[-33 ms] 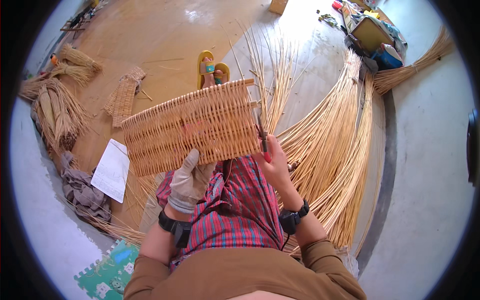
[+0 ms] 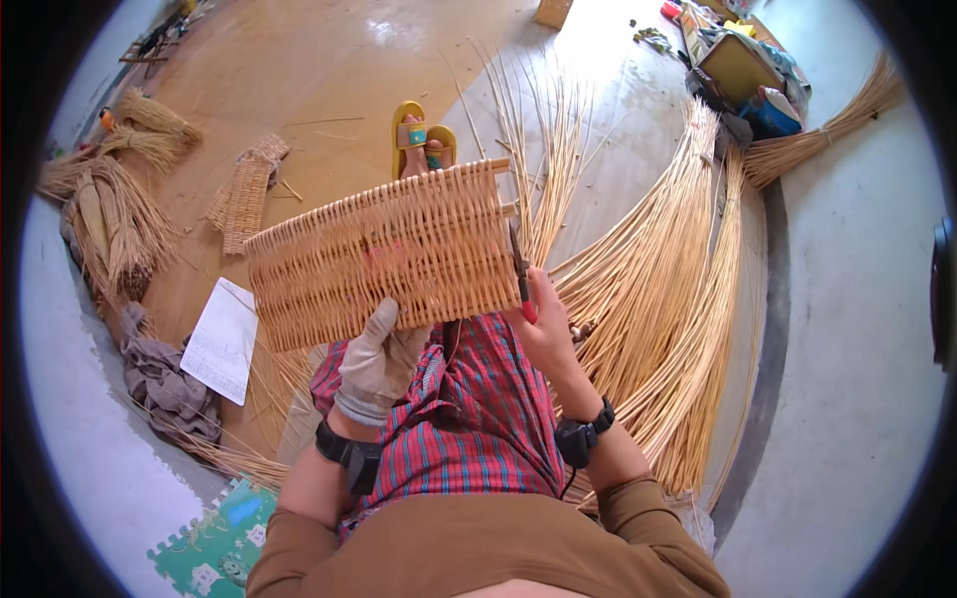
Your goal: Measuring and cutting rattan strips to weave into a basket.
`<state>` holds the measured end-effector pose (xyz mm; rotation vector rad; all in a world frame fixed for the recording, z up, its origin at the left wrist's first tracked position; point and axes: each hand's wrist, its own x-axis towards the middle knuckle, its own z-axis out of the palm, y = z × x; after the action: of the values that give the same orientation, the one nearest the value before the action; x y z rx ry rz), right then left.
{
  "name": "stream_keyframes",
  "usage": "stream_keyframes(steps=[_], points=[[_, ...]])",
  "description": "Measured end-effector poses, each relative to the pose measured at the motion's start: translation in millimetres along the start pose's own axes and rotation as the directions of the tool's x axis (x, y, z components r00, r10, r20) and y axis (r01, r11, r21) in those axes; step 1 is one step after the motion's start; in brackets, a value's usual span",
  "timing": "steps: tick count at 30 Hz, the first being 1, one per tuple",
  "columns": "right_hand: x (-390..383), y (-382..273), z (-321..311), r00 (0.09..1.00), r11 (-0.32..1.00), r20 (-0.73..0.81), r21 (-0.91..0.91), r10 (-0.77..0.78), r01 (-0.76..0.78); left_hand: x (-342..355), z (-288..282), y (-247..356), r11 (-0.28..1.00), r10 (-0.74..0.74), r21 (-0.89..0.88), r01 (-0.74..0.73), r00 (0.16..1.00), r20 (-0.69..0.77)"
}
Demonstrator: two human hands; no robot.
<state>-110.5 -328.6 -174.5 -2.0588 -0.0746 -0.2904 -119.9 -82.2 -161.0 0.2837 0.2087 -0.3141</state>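
Note:
A woven wicker panel [image 2: 384, 259] with stake ends sticking out at its right end is held above my lap. My left hand [image 2: 384, 364], in a pale glove, is closed on the panel's lower edge with the thumb on the near face. My right hand [image 2: 548, 329], bare, grips red-handled cutters [image 2: 526, 299] upright along the panel's right end, their dark blades beside a protruding stake end. Behind the panel, part of the blades and the fingers of my left hand are hidden.
Loose cane bundles [image 2: 648, 319] spread at my right. More bundles [image 2: 120, 219], a small woven piece [image 2: 244, 209], a white sheet [image 2: 214, 339] and grey cloth [image 2: 169, 389] lie at left. Yellow sandals [image 2: 409, 140] show beyond the panel. Piled items [image 2: 743, 70] sit at back right.
The panel has shifted very slightly to the right. The cutters in my right hand have tilted a little, while the rest looks the same.

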Motion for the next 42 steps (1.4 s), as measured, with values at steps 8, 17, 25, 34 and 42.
stream_keyframes(steps=[8,17,25,34,42], points=[[9,6,2,0.993,0.993,-0.018,0.021,0.114,-0.114,-3,-10,-9,0.986,-0.127,-0.107,0.124,0.992,-0.02],[11,30,0,0.982,0.982,-0.031,-0.012,0.189,-0.189,-4,-7,-17,0.982,-0.164,-0.105,0.156,0.984,-0.072],[25,31,0,0.995,0.993,-0.068,0.099,0.07,-0.063,-7,-9,-23,0.985,-0.173,-0.033,0.172,0.984,-0.051],[21,84,-5,0.977,0.93,-0.041,-0.299,0.21,-0.213,-6,-24,-50,0.985,-0.169,-0.05,0.163,0.964,-0.207],[-7,164,-15,0.941,0.922,0.093,-0.251,0.325,-0.294,-21,-15,-81,0.498,-0.854,0.123,0.858,0.511,-0.101]])
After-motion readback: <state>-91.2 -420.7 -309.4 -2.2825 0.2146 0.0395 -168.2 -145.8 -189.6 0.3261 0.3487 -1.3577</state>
